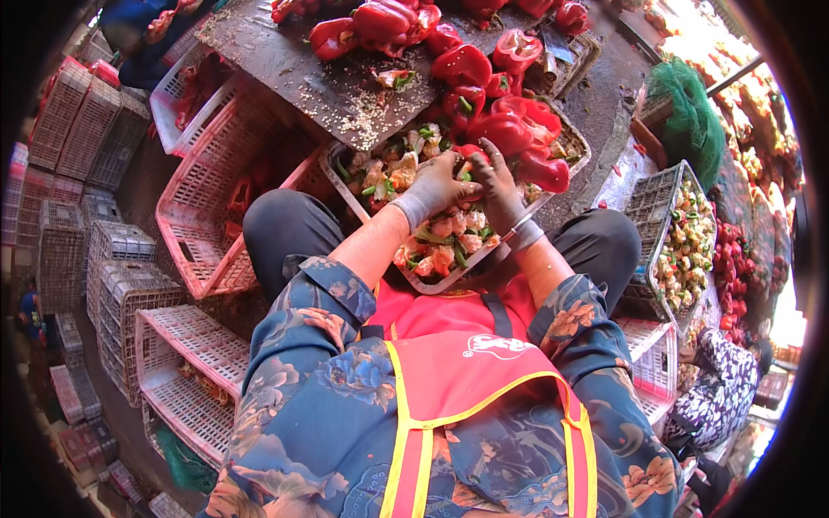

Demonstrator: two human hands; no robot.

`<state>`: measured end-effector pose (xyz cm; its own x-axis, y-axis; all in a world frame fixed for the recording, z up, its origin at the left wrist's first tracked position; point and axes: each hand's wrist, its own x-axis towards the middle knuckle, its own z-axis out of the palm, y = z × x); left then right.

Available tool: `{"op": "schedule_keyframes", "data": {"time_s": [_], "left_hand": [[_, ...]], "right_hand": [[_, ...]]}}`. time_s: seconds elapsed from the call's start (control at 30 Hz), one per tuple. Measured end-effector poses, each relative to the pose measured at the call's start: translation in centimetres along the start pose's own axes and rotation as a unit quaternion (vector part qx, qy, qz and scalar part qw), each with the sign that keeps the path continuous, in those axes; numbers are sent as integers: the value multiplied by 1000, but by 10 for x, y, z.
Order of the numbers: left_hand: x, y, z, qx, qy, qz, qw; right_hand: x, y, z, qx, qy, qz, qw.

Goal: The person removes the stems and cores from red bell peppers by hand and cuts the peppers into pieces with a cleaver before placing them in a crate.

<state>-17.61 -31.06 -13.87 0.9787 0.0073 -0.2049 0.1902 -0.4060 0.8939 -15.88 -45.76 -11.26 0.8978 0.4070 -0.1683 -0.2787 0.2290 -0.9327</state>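
My left hand (pixel 439 183) and my right hand (pixel 499 188), both dirt-darkened, meet over a crate (pixel 355 194) between my knees, their fingers curled around a red pepper (pixel 469 154) that they partly hide. The crate holds pepper cores (pixel 451 226) with green stems and pale seedy middles. Whole and cut red peppers (pixel 541 170) are heaped just beyond my hands, overlapping the crate's back right. A dark metal board (pixel 321 91), scattered with seeds, carries more peppers above the crate.
Pink crates (pixel 194 203) with red pieces stand at my left, stacked crates (pixel 129 302) behind. At my right are a grey crate (pixel 646 211) of cores, green netting (pixel 695 125) and heaps of peppers (pixel 732 259). A person in patterned clothing (pixel 717 388) is at lower right, another (pixel 128 26) at upper left.
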Motion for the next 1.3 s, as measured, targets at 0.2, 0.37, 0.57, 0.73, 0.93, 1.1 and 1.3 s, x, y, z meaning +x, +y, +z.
{"op": "schedule_keyframes", "data": {"time_s": [0.2,0.37,0.57,0.73,0.93,1.1,1.3], "left_hand": [[-3,-9,1,125,48,-72,988],[-6,-19,15,149,75,52,985],[-27,8,11,-102,-12,39,994],[-32,7,5,-262,-65,49,962],[-44,20,-3,-364,-50,13,930],[-47,19,-22,-510,-65,-36,857],[-45,26,-43,-413,124,-24,902]], "right_hand": [[-10,3,15,-169,-14,38,985],[12,45,-12,-373,47,-220,900],[9,18,-11,-194,49,-45,979],[8,15,-13,-162,18,-78,984],[4,4,-6,-151,17,-79,985],[12,20,-25,-93,45,-83,991],[17,-42,-27,-58,157,-219,961]]}}
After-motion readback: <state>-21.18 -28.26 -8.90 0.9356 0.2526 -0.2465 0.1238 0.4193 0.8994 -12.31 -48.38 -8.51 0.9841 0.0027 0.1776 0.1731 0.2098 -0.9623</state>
